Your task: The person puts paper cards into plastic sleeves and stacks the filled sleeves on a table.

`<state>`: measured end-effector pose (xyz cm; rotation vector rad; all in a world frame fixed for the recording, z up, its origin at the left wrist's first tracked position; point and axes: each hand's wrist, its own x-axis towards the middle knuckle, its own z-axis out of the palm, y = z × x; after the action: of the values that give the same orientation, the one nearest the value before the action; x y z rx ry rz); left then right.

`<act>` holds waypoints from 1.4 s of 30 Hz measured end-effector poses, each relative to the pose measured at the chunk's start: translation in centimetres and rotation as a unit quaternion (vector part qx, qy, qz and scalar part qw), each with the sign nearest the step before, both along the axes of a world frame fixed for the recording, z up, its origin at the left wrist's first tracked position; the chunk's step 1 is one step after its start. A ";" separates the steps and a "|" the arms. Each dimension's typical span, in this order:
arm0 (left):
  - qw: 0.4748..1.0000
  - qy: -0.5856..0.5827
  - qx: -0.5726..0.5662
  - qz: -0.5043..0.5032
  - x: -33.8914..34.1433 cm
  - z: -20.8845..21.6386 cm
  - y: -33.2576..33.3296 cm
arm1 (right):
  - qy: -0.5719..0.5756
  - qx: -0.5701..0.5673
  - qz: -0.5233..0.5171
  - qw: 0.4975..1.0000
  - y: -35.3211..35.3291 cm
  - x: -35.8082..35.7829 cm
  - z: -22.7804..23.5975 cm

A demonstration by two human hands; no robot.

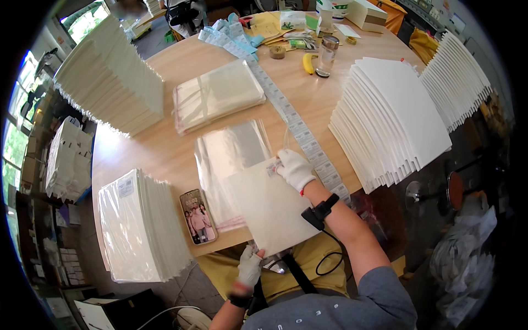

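Note:
A flat white board (275,206) lies tilted over the table's front edge and my lap. My right hand (297,171), in a white knit glove, presses its bunched fingertips on a small printed label (273,166) near the board's far edge. Below, my left hand (250,267), gloved with a bare thumb tip showing, is closed at the board's near left corner; its fingers are partly hidden. Under the board's left side are clear plastic sleeves (231,146). Beside my right hand runs a long strip of printed labels (302,135).
A phone (198,217) lies left of the sleeves, near wrapped boards (124,225). Tall white stacks stand at far left (110,77) and right (396,110). Behind are a sleeve bundle (220,93), tape roll (278,52), banana (308,63) and glass jar (327,55).

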<state>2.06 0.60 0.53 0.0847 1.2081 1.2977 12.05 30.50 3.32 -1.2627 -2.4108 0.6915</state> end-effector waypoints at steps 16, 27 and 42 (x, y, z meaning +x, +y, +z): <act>0.877 0.434 0.168 -0.117 -7.6 14.7 -3.4 | 0.217 -0.208 0.095 0.949 -15.7 6.0 6.7; 0.730 0.666 -0.116 0.098 -32.8 15.7 -20.0 | 0.228 -0.249 0.365 0.868 -24.2 -20.5 14.6; 0.675 0.634 0.266 0.269 -23.3 20.6 -15.1 | 0.385 -0.176 0.104 0.900 -14.2 6.4 14.9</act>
<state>-21.29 -14.54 21.10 1.3488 2.0260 2.2040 18.45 16.35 18.18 -0.6321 -1.7969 1.4240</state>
